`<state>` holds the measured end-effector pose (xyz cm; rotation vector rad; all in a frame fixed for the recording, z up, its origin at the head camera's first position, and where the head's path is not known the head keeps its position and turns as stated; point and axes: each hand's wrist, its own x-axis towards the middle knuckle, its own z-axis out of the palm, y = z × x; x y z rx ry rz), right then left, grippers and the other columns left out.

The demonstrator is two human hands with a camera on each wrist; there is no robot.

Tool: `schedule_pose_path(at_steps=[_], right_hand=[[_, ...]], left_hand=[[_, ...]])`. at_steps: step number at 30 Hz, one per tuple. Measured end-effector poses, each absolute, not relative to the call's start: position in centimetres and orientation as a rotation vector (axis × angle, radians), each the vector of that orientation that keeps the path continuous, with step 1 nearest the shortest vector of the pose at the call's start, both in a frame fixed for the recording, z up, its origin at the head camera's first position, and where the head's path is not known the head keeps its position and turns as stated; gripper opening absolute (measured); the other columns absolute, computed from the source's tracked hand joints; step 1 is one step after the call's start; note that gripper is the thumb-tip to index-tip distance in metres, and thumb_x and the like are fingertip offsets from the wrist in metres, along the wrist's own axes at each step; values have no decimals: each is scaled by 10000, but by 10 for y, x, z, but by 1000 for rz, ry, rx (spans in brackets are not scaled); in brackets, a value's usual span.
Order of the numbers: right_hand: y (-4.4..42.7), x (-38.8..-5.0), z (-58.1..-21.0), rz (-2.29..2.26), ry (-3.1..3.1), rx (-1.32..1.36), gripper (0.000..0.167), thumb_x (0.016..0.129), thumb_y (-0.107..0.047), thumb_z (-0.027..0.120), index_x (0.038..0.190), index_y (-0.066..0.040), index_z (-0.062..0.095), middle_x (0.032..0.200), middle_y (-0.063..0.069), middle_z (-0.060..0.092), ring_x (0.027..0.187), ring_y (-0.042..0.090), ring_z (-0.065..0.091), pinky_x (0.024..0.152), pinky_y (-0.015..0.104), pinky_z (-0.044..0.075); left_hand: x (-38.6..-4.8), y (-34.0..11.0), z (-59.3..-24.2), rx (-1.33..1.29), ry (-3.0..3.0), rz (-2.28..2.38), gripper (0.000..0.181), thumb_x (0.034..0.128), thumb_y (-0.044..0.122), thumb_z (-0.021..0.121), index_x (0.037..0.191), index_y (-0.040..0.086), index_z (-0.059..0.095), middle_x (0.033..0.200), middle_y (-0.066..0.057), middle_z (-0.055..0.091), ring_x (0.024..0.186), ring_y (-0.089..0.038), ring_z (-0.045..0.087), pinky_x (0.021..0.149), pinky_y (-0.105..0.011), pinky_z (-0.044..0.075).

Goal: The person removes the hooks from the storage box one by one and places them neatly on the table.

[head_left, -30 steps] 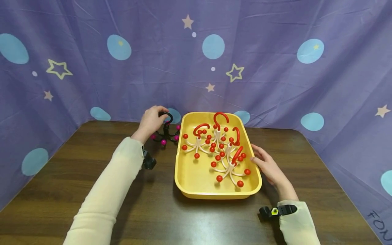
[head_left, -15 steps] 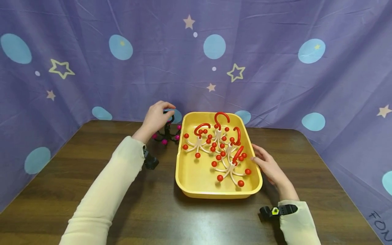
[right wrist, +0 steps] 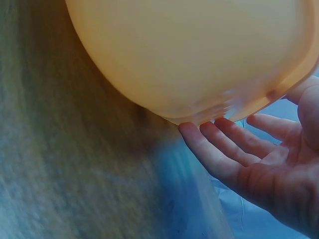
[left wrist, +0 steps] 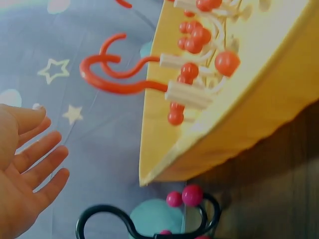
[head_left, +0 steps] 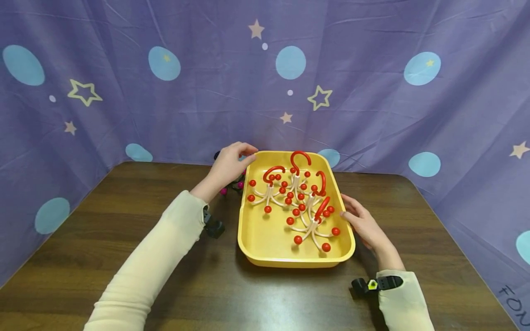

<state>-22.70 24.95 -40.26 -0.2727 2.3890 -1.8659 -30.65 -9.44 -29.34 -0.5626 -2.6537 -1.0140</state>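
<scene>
In the head view my left hand (head_left: 230, 164) is above the far left corner of a yellow tray (head_left: 257, 241), thumb and fingers apart, holding nothing. Partly hidden behind it stands a black hook-topped piece with pink balls (head_left: 237, 185) on its arms; the left wrist view shows its black hook (left wrist: 105, 209). Several similar pieces, with red hooks, white curved arms and red balls, stand in the tray, one near the front right (head_left: 312, 226). My right hand (head_left: 365, 226) holds the tray's right side, thumb at the rim and fingertips against the outer wall (right wrist: 174, 64).
The tray rests on a dark wooden table (head_left: 103, 230). A purple curtain (head_left: 232, 105) with stars and blue dots hangs behind and beside it. A black camera (head_left: 214, 227) is strapped to the left wrist and another (head_left: 361, 287) to the right.
My left hand has let go of the black hook and moved right to the tray's far left corner. The black piece stays on the table. The right hand keeps its place.
</scene>
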Motion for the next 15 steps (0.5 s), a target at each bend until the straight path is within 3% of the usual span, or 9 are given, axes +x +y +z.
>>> schedule_pose_path(at_steps=[5,15], right_hand=[[250,-227,-401,-1877,2387,-270,561,902,-39,421,1421,-5,209,1288,326,388,960,173,560,735,261,511],[249,-226,-402,-1848,2387,-245,560,919,-69,428,1429,-28,202,1301,310,382,1036,296,529,765,291,507]], left_hand=[[-301,-83,-296,-622,-2657,-1074,273,898,240,574,1143,123,603,1054,-57,623,941,-207,588,826,-353,471],[-295,-65,-308,-680,-2668,-1148,304,894,216,579,1187,132,584,1080,-52,624,942,-192,606,751,-322,508]])
